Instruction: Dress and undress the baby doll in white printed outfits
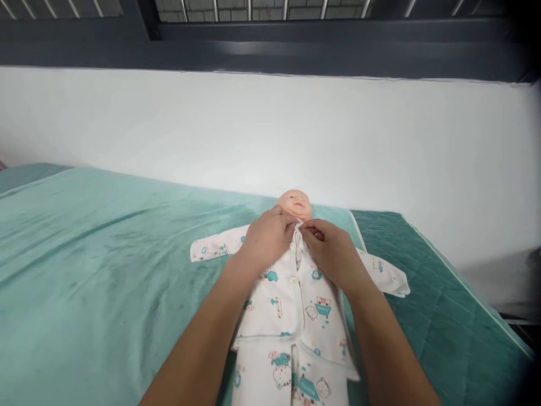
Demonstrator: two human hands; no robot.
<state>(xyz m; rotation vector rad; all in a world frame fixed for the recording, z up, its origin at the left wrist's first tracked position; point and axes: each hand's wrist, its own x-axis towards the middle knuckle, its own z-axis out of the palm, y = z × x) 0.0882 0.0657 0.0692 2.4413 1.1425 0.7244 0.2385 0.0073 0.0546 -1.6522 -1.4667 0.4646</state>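
Observation:
A baby doll (296, 202) lies on its back, dressed in a white printed jacket (276, 304) and matching trousers (281, 369). Its sleeves stretch out to both sides. My left hand (270, 237) pinches the jacket's front edge just under the doll's chin. From the other side my right hand (327, 245) grips the opposite edge at the collar, thumb and fingertips pressed together. The fingertips of both hands nearly meet there; whether a button lies between them is hidden. Lower down, a pale button (294, 279) shows on the front edge, with a small gap in the cloth above it.
A light green blanket (105, 254) covers the bed under the doll, slightly rumpled on the left. To the right lies a darker green quilted cover (435, 316). Behind the bed rises a white wall (253, 129), topped by a dark window frame (296, 51) with metal bars.

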